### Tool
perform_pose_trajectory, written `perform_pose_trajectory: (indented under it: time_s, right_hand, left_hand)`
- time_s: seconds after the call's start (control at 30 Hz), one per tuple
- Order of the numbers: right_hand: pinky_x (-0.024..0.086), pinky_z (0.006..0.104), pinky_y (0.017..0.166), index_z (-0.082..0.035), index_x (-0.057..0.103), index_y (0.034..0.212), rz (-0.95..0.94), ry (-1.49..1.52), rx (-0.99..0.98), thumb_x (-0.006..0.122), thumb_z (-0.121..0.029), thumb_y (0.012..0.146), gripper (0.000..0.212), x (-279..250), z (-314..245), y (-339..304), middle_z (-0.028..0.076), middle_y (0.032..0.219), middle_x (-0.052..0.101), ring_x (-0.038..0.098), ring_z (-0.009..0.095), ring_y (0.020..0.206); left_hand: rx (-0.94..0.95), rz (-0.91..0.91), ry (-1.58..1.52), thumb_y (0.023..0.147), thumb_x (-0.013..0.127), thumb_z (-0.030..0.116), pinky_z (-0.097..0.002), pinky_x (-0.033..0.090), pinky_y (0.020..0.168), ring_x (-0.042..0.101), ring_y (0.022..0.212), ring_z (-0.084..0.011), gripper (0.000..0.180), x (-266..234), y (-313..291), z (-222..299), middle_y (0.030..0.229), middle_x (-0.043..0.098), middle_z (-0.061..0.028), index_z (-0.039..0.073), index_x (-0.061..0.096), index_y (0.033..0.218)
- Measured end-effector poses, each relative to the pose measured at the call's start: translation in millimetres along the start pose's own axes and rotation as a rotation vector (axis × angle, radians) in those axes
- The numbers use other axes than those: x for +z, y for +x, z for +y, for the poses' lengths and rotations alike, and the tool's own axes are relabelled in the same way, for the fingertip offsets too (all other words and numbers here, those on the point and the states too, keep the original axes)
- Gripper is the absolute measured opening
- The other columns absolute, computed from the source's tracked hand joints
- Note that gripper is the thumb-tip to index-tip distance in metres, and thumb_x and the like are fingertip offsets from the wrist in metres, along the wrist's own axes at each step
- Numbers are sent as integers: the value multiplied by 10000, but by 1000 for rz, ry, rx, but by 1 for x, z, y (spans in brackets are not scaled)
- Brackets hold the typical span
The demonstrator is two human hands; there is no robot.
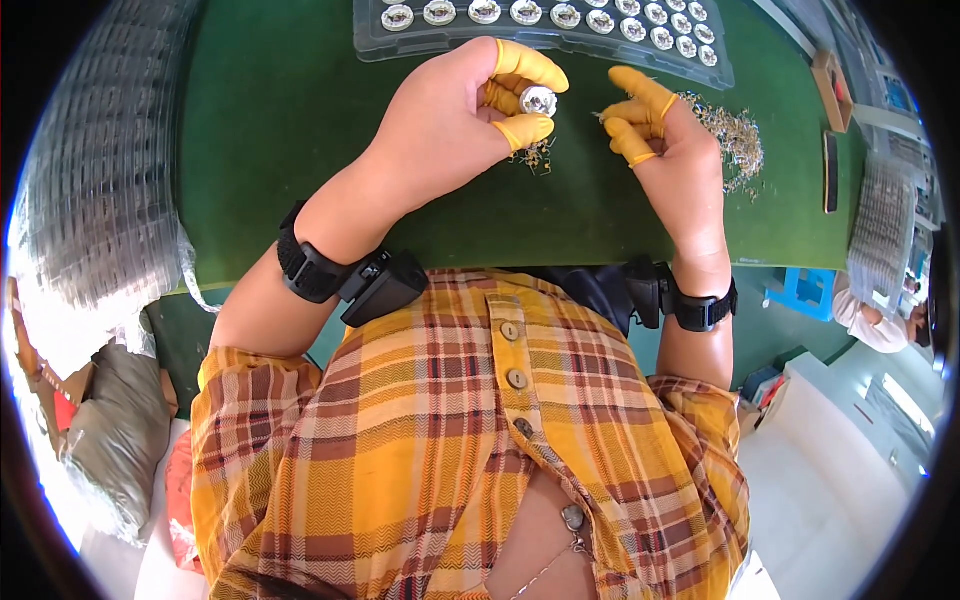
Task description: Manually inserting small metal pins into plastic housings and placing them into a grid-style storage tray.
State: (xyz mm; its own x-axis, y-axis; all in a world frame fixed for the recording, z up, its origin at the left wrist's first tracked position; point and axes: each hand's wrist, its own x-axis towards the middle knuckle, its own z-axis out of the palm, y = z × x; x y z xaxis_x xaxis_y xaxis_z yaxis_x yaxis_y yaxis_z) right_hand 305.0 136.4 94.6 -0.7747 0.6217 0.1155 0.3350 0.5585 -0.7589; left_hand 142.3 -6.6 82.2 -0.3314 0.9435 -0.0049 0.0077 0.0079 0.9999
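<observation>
My left hand (435,125), with yellow finger cots on its fingertips, pinches a small round silver-and-white part (538,101) between thumb and fingers. A little to the right, my right hand (680,150) has its thumb and fingers, also in yellow cots, drawn together on a tiny thin piece (599,115) that sticks out toward the left; its kind is too small to make out. Just below the round part lies a small heap of thin metal bits (540,158). A larger pile of similar bits (740,145) spreads beside my right hand.
Beyond my hands, a clear plastic tray (378,47) holds rows of similar round parts on the green tabletop (270,110). Stacked clear trays (110,150) stand at left. At right are a brown box (830,92), a black bar (830,172), a blue stool (808,292) and another person (872,318).
</observation>
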Motion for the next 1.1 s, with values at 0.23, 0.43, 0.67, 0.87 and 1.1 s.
perform_pose_trajectory:
  time_s: [0.23,0.43,0.67,0.87,1.1]
  right_hand:
    - [501,287,579,-77,688,960,121,-224,-121,705,-46,769,194,-3,5,-2,66,824,664,629,203,656]
    - [495,335,584,-80,696,848,63,-408,-396,726,-101,730,124,2,3,7,56,764,613,599,255,671]
    - [487,304,554,-70,687,871,10,-282,-174,721,-49,731,145,1,5,1,59,732,610,598,212,610]
    - [480,265,541,-67,693,911,40,39,-16,714,-11,744,178,2,2,-10,54,797,655,595,176,592]
    - [473,291,534,-70,694,911,195,-259,-150,734,-41,736,181,-7,9,-10,67,779,644,588,188,580]
  left_hand:
    - [-29,25,-39,825,645,-53,-245,510,741,581,900,-109,354,1,1,2,1077,591,-44,5,546,1160]
    - [44,29,-22,829,655,-40,-246,515,736,591,900,-115,344,3,1,-3,1062,595,-52,-2,546,1153]
    - [-7,10,-30,830,659,-37,-250,519,758,604,912,-122,339,1,0,-1,1039,600,-46,2,547,1147]
    - [1,39,-64,821,657,-53,-247,518,742,600,893,-120,340,3,1,-1,1031,597,-45,1,549,1139]
    - [-20,36,8,823,651,-56,-249,522,742,616,910,-137,364,2,1,3,1052,590,-60,-1,538,1164]
